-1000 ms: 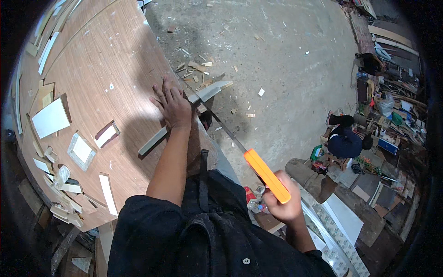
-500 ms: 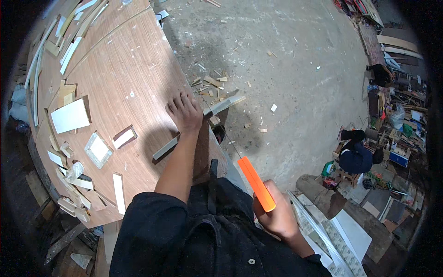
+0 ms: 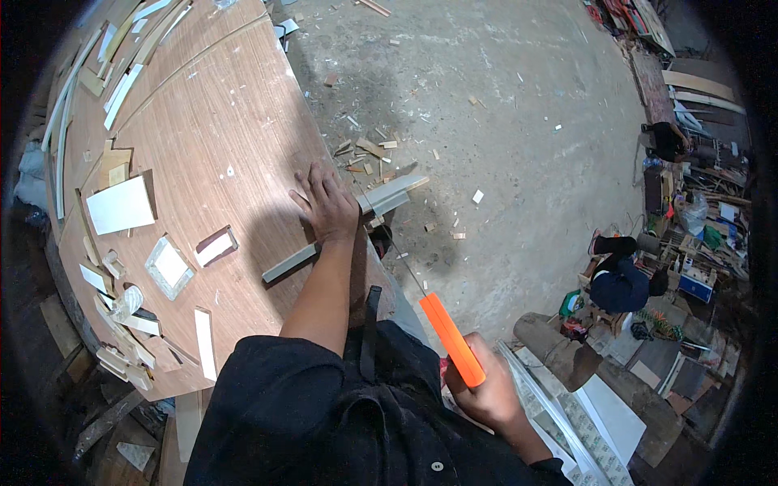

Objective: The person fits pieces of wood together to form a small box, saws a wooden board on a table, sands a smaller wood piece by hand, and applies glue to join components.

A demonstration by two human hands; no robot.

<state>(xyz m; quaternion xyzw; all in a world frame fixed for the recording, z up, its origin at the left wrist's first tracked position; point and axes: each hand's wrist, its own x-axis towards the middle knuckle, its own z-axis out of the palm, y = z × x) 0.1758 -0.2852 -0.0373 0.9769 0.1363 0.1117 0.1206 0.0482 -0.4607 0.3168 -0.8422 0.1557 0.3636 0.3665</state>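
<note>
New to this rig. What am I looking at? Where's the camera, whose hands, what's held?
No robot here: these are a person's two bare hands. The camera is the left one of two fisheyes worn on that person's head, looking down, so straight edges bend near the rim.

The left hand lies across a strip on the table; the strip's far end juts past the edge, over the floor. The right hand grips a saw by its orange handle.

Also on the table: a white board, a white slat and assorted offcuts.
</note>
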